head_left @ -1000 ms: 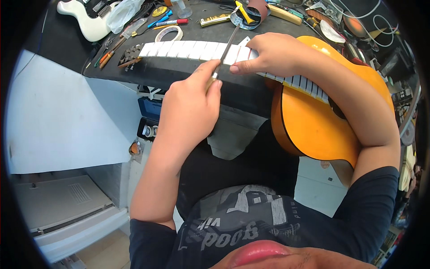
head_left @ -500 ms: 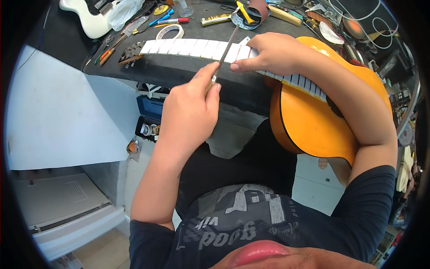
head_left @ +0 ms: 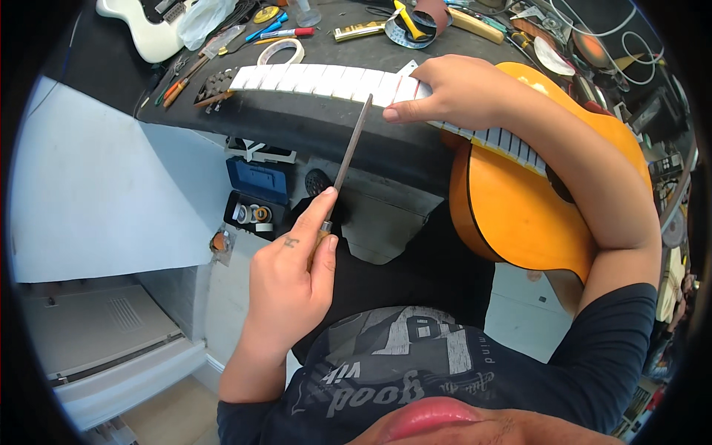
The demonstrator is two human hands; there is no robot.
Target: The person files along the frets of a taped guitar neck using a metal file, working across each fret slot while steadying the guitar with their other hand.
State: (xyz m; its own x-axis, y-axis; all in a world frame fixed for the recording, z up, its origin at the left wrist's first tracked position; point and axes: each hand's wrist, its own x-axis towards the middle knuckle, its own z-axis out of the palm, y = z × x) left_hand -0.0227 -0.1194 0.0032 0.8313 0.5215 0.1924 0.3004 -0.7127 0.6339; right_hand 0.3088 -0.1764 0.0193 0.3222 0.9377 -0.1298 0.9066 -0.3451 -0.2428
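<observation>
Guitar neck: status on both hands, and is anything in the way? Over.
Right hand over guitar neck. Left hand gripping file-like tool, tip at neck's near edge, contact unclear. No obstruction visible between.

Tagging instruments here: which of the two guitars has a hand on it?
The orange guitar: the right hand lies across its neck. The white guitar, at upper left, is untouched.

On the dark bench, a white electric guitar body lies beside a translucent plastic bag, with a red-capped marker and a pale tape ring nearby. A yellow tool lies just beside a curled reddish-brown sheet. Below, an open blue toolbox contains small rolls.
</observation>
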